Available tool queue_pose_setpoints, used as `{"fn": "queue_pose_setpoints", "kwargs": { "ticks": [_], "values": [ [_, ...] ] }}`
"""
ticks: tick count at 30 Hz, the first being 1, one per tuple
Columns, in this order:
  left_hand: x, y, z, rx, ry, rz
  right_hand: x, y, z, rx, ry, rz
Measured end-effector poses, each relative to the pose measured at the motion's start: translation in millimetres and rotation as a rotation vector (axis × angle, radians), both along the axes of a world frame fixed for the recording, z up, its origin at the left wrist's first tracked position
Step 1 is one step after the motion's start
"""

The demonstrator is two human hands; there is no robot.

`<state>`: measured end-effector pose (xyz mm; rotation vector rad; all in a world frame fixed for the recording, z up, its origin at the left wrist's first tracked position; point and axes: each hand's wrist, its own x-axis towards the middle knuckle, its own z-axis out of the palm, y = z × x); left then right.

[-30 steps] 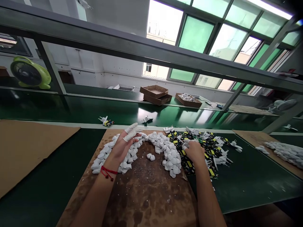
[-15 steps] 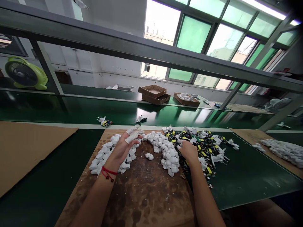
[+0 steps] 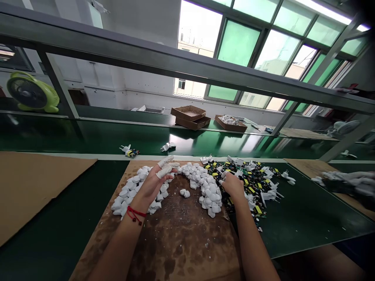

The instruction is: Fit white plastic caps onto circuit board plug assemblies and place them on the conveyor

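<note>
My left hand, with white finger covers and a red cord bracelet, hovers with fingers stretched out above the left part of a heap of small white plastic pieces. Nothing shows in it. My right hand reaches into the left side of a pile of circuit boards with white plugs. Its fingers are curled and pinched; what lies between them is hidden. The heap of white pieces curves around a brown board, where a small white clump lies alone.
Behind the board runs a green belt carrying a white plug piece. One plug with circuit board rests at its near edge. Cardboard trays stand farther back, a cardboard sheet at left. A blurred dark-and-white shape is at right.
The white plug piece on the belt has shifted left. A blurred dark-and-white shape has come in over the white pile at far right. My hands have hardly moved.
</note>
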<state>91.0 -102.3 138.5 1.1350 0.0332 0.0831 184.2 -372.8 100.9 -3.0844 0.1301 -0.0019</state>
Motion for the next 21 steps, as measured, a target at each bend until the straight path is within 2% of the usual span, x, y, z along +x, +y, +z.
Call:
{"fn": "queue_pose_setpoints", "kwargs": {
  "ticks": [8, 14, 16, 21],
  "values": [
    [-1, 2, -0.2, 0.01, 0.002, 0.007, -1, -3, 1.1, 0.06, -0.014, 0.0],
    [-1, 2, 3.3, 0.041, 0.072, 0.061, -4, 3, 9.1, 0.124, -0.099, -0.028],
    [1, 6, -1.1, 0.056, 0.095, 0.07, -4, 5, 12.3, 0.162, -0.152, -0.046],
    [14, 21, -21.1, 0.079, 0.138, -0.011, -2, 1, 18.5, 0.323, -0.35, -0.087]
  ]
}}
